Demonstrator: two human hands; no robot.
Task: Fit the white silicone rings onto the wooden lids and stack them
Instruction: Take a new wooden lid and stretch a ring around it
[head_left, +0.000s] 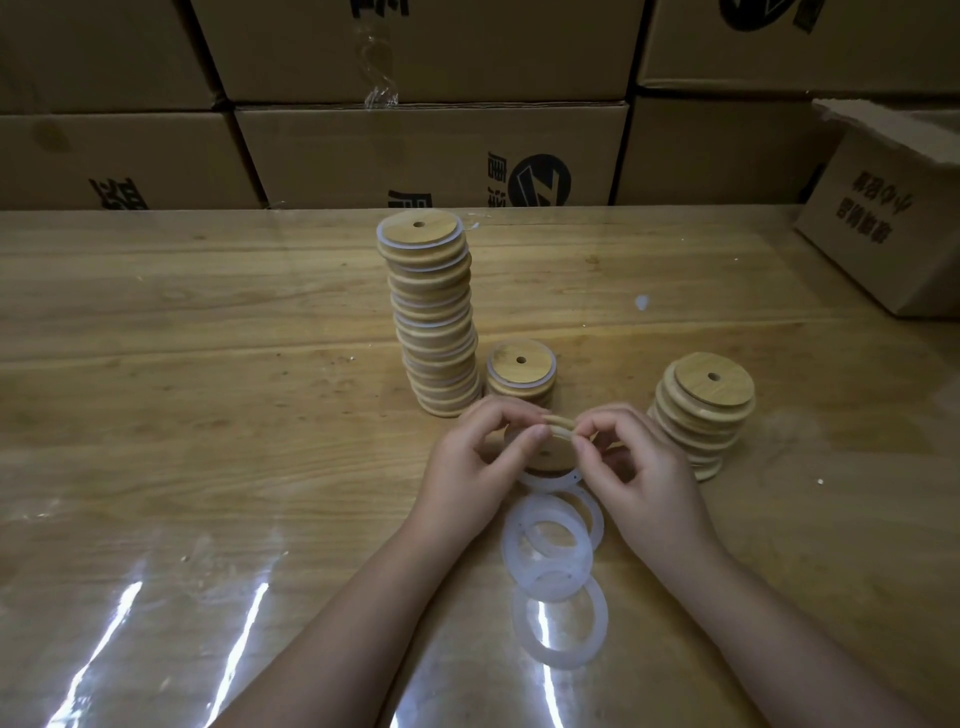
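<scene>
While a ring is being worked onto a lid, read left to right. Far left: bare counter, glare streaks near the front edge. Then the tall stack of ringed lids, leaning a little, white edges showing between the discs. Just right of its foot, a short stack, also ringed. In front of that, left hand and right hand, both pinched closed on one lid held tilted just above the counter, thumbs and forefingers meeting at its far rim; white ring showing under its near edge, apparently partly seated. Nearer the body, loose rings overlapping flat on the counter. Further right, a stack of bare lids, no white visible. Far right, an open carton.

Step in hand, by judgement: seating the ring. Next move likely calls for pressing round the rim until even, then setting the lid on the short stack rather than the leaning one.
</scene>
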